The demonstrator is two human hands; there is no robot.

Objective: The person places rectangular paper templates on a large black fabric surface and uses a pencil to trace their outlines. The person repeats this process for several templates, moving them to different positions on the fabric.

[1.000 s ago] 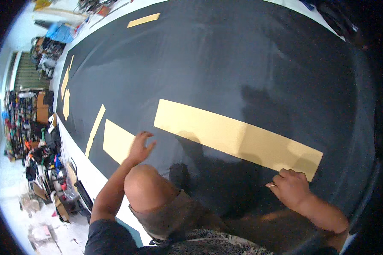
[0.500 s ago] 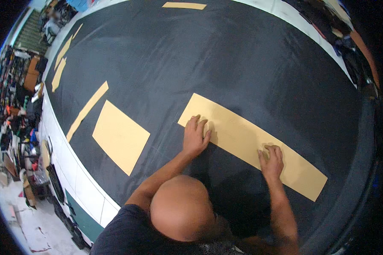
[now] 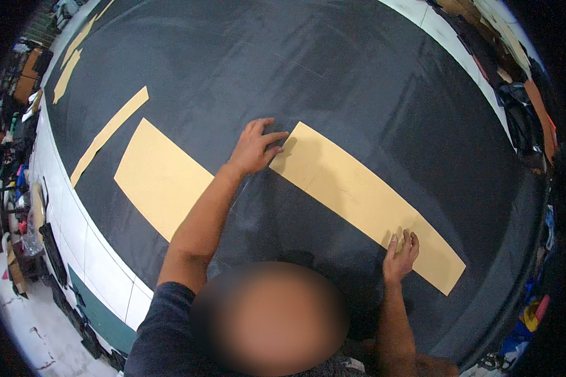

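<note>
A long yellow-tan card pattern piece (image 3: 352,185) lies aslant on dark, slightly creased fabric (image 3: 233,75). My left hand (image 3: 255,147) is at its upper left end, fingers spread, with the fingertips by the corner; whether they touch it I cannot tell. Toward the lower right end, my right hand (image 3: 401,256) is over the near edge of the card, thumb and fingers apart and slightly bent. A wider four-sided card piece (image 3: 157,176) lies to the left, partly hidden by my left forearm. Beyond it is a narrow card strip (image 3: 110,135).
More narrow card strips (image 3: 67,76) lie at the far left of the fabric. Faint pale lines (image 3: 302,65) mark the cloth. White table edging (image 3: 75,235) runs along the left side. Cluttered goods (image 3: 25,220) stand left of the table, and dark items (image 3: 516,107) at the right.
My left hand has moved off the middle-left of the long card to its upper left end, fingers spreading. The right hand stays near the lower right end. The view has shifted.
</note>
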